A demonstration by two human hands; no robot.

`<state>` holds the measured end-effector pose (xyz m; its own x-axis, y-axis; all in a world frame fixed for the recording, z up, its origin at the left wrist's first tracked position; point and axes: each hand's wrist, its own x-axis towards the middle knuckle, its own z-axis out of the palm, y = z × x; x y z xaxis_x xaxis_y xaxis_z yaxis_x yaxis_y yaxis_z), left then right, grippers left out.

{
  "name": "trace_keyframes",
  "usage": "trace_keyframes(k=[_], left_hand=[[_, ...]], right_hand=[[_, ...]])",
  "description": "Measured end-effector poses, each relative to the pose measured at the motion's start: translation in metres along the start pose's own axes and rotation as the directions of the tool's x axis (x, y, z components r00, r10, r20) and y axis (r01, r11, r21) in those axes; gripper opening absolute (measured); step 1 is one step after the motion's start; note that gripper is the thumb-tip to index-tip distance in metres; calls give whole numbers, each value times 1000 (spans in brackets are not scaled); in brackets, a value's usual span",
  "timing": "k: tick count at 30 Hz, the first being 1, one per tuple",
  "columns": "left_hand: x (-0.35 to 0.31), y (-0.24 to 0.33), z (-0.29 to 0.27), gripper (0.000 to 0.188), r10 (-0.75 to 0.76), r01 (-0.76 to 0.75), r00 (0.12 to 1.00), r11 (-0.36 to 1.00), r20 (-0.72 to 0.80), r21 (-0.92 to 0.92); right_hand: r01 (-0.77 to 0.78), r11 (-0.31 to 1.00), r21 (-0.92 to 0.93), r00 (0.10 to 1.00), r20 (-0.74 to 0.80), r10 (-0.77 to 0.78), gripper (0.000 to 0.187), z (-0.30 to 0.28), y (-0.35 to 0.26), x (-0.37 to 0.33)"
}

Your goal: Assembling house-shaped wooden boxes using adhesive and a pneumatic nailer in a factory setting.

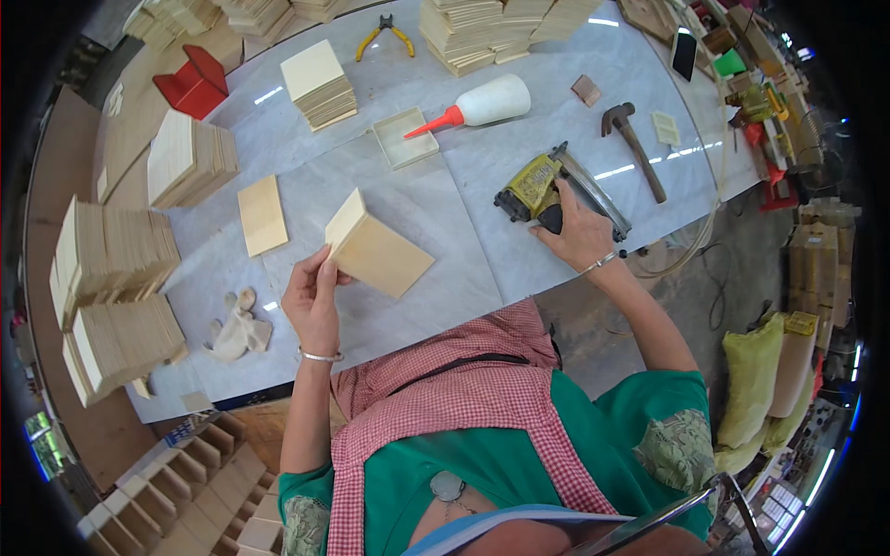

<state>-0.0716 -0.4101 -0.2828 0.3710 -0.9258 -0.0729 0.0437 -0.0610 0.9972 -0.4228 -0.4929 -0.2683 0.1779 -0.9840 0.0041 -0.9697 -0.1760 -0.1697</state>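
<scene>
The wooden corner piece [385, 258], two pale boards meeting at an angle, is at the near middle of the bench [464, 278]; whether its lower edge touches the surface, I cannot tell. Taking it as the centre of a clock with twelve away from the person, the left hand [313, 296] comes in from seven, its grip pinching the piece's left end between thumb and fingers. Toward half past two, the right hand [584, 236] has its grip closed around the nail gun [533, 188], which lies on its side, yellow and black.

Near the piece, a flat board [263, 215] lies at nine to ten. A shallow tray [386, 141] sits at twelve, with the red nozzle of a white bottle [498, 98] reaching over it from one o'clock. A crumpled glove [239, 332] lies at eight.

Farther out, a board stack [318, 85] stands at eleven, yellow-handled pliers [386, 39] lie at twelve, and a hammer [640, 157] rests beyond the nail gun. A red box [193, 82] stands between ten and eleven.
</scene>
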Motion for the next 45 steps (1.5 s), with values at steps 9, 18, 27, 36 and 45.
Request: trace_keyframes(k=[9,18,27,36,45], left_hand=[[17,72,16,57,212,-654,751,106,625,749],[35,92,52,75,-221,-823,557,-23,800,567],[27,103,23,24,-156,-783,607,52,779,620],[10,0,-3,14,75,-117,987,944,145,307],[11,-27,4,15,137,-157,984,971,118,178]], right_hand=[[42,893,448,999,-4,-46,60,-35,29,122],[138,787,601,907,243,-345,69,3,17,216],[190,795,577,934,144,-327,67,-11,19,169],[156,350,924,988,-147,-53,56,-81,-18,120],[84,-59,995,994,-87,-67,55,-74,-108,95]])
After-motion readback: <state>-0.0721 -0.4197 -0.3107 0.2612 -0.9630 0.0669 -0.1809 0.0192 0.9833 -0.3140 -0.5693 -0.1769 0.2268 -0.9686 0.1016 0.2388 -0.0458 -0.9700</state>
